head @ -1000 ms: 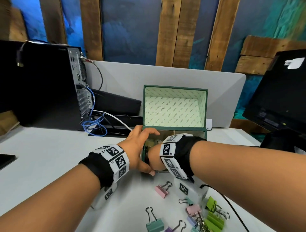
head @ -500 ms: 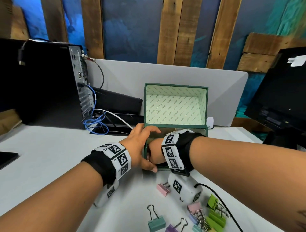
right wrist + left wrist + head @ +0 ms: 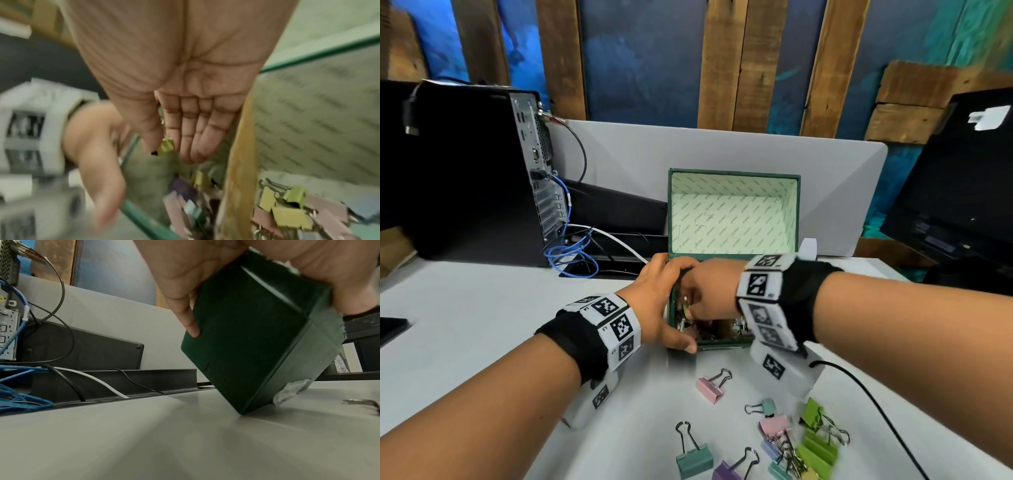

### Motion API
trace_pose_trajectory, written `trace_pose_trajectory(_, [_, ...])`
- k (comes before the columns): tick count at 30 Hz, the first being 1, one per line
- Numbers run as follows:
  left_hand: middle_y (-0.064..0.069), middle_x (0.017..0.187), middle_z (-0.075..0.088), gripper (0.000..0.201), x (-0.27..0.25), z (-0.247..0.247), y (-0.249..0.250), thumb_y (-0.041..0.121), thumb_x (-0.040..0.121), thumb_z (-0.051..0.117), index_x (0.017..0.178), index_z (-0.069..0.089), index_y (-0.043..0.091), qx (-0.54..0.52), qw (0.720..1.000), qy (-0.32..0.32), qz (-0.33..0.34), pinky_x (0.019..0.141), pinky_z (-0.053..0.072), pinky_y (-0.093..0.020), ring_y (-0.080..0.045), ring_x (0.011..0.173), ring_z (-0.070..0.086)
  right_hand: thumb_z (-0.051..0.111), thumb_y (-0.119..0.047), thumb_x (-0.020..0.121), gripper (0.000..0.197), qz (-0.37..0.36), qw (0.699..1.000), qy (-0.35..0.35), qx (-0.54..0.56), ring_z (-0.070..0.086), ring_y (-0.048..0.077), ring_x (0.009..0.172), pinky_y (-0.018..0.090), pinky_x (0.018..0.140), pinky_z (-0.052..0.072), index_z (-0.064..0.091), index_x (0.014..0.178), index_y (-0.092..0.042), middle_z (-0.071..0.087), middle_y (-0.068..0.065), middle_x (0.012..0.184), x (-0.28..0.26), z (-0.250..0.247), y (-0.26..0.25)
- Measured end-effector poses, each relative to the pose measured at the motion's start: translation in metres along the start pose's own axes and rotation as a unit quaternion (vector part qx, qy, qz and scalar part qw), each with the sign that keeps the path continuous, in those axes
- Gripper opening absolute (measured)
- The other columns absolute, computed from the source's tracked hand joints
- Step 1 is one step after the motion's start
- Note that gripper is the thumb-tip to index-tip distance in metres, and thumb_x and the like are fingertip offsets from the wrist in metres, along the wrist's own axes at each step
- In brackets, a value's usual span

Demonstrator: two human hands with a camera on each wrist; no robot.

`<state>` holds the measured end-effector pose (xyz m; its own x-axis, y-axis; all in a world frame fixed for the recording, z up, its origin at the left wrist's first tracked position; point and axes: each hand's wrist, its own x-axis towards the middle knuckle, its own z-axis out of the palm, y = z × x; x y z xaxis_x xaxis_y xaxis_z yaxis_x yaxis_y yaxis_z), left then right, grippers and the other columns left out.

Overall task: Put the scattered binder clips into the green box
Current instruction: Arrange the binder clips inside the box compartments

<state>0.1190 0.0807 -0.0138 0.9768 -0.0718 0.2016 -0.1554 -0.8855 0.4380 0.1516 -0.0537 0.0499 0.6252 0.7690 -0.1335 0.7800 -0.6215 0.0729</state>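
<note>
The green box stands open on the white table, its patterned lid upright. My left hand grips its left side, fingers on the side wall and thumb at the front corner. My right hand hovers over the left compartment and pinches a small yellow clip between thumb and index finger; the other fingers are straight. Several clips lie inside, either side of a wooden divider. Loose clips lie near me: pink, small teal, teal, purple, green.
A black PC tower with blue cables stands at the back left. A grey partition runs behind the box and a dark monitor is at the right. A black wire trails from my right wrist across the table.
My right hand has moved from low at the box's front up toward its left rear. The left hand keeps its hold on the box. The loose clips lie where they were.
</note>
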Motion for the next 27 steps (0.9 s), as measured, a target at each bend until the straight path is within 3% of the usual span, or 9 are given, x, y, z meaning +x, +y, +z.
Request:
trace_pose_trajectory(2, [0.006, 0.121, 0.023, 0.11, 0.0, 0.0, 0.0, 0.041, 0.048, 0.088, 0.133, 0.019, 0.036, -0.003, 1.0, 0.001, -0.002, 0.102, 0.041, -0.035, -0.016, 0.12, 0.036, 0.059, -0.026, 0.088, 0.02, 0.001, 0.998, 0.017, 0.064, 0.057, 0.016, 0.083, 0.023, 0.065, 0.044, 0.063, 0.105, -0.016, 0.064, -0.004, 0.091, -0.012, -0.01, 0.015])
trace_pose_trajectory(6, [0.009, 0.122, 0.023, 0.103, 0.0, 0.001, -0.001, 0.042, 0.046, 0.088, 0.119, 0.017, 0.055, -0.01, 1.0, 0.008, 0.003, 0.104, 0.039, -0.034, -0.014, 0.121, 0.034, 0.064, -0.018, 0.085, 0.016, 0.017, 0.975, 0.053, 0.217, 0.061, 0.008, 0.079, 0.024, 0.079, 0.053, 0.064, 0.099, -0.027, 0.064, -0.011, 0.085, -0.04, -0.015, 0.047])
trace_pose_trajectory(11, [0.005, 0.132, 0.023, 0.104, 0.0, 0.002, 0.002, 0.04, 0.045, 0.089, 0.113, 0.012, 0.06, -0.009, 1.0, 0.011, -0.015, 0.106, 0.039, -0.039, -0.017, 0.126, 0.034, 0.065, -0.01, 0.084, 0.019, 0.092, 0.946, 0.093, 0.295, 0.06, -0.003, 0.062, 0.007, 0.059, 0.046, 0.062, 0.082, -0.029, 0.064, -0.011, 0.073, -0.059, 0.006, 0.091])
trace_pose_trajectory(14, [0.004, 0.133, 0.022, 0.105, 0.001, 0.002, 0.002, 0.04, 0.044, 0.089, 0.114, 0.012, 0.059, -0.002, 1.0, 0.011, -0.023, 0.106, 0.039, -0.04, -0.018, 0.127, 0.034, 0.065, -0.003, 0.083, 0.023, 0.132, 0.928, 0.107, 0.331, 0.062, -0.001, 0.056, 0.008, 0.055, 0.049, 0.061, 0.079, -0.025, 0.064, -0.006, 0.07, -0.061, 0.015, 0.102])
trace_pose_trajectory(17, [0.006, 0.131, 0.022, 0.106, 0.001, 0.002, 0.003, 0.039, 0.045, 0.089, 0.115, 0.012, 0.058, -0.005, 1.0, 0.01, -0.021, 0.106, 0.038, -0.039, -0.018, 0.126, 0.034, 0.066, -0.005, 0.083, 0.019, 0.15, 0.924, 0.116, 0.331, 0.065, 0.008, 0.071, 0.018, 0.072, 0.055, 0.065, 0.095, -0.019, 0.064, -0.006, 0.079, -0.06, 0.016, 0.1])
trace_pose_trajectory(20, [0.005, 0.13, 0.023, 0.105, 0.002, 0.003, 0.003, 0.038, 0.046, 0.089, 0.116, 0.013, 0.056, -0.003, 1.0, 0.013, -0.022, 0.106, 0.037, -0.036, -0.018, 0.125, 0.034, 0.065, -0.006, 0.084, 0.038, 0.153, 0.94, 0.108, 0.287, 0.063, 0.013, 0.103, 0.029, 0.096, 0.05, 0.06, 0.12, -0.017, 0.067, -0.002, 0.11, -0.058, 0.015, 0.096])
trace_pose_trajectory(22, [0.004, 0.13, 0.023, 0.105, 0.002, 0.003, 0.002, 0.038, 0.046, 0.089, 0.117, 0.014, 0.055, -0.005, 1.0, 0.016, -0.019, 0.105, 0.037, -0.034, -0.018, 0.124, 0.035, 0.063, -0.004, 0.085, 0.042, 0.143, 0.945, 0.105, 0.275, 0.06, 0.013, 0.112, 0.029, 0.101, 0.047, 0.058, 0.125, -0.019, 0.064, -0.002, 0.119, -0.06, 0.015, 0.094])
trace_pose_trajectory(24, [0.004, 0.129, 0.024, 0.105, 0.003, 0.003, 0.002, 0.037, 0.046, 0.09, 0.116, 0.014, 0.055, -0.012, 1.0, 0.013, -0.015, 0.104, 0.035, -0.031, -0.018, 0.124, 0.035, 0.06, -0.005, 0.087, 0.039, 0.127, 0.951, 0.108, 0.26, 0.06, 0.01, 0.107, 0.022, 0.095, 0.048, 0.059, 0.122, -0.021, 0.064, -0.005, 0.114, -0.064, 0.014, 0.095])
trace_pose_trajectory(27, [0.005, 0.13, 0.023, 0.104, 0.003, 0.002, 0.001, 0.035, 0.047, 0.09, 0.117, 0.015, 0.054, -0.019, 1.0, 0.009, -0.014, 0.103, 0.034, -0.028, -0.017, 0.124, 0.034, 0.057, -0.009, 0.089, 0.024, 0.095, 0.956, 0.106, 0.255, 0.059, -0.001, 0.079, 0.008, 0.07, 0.045, 0.065, 0.106, -0.024, 0.063, -0.014, 0.087, -0.073, 0.016, 0.1])
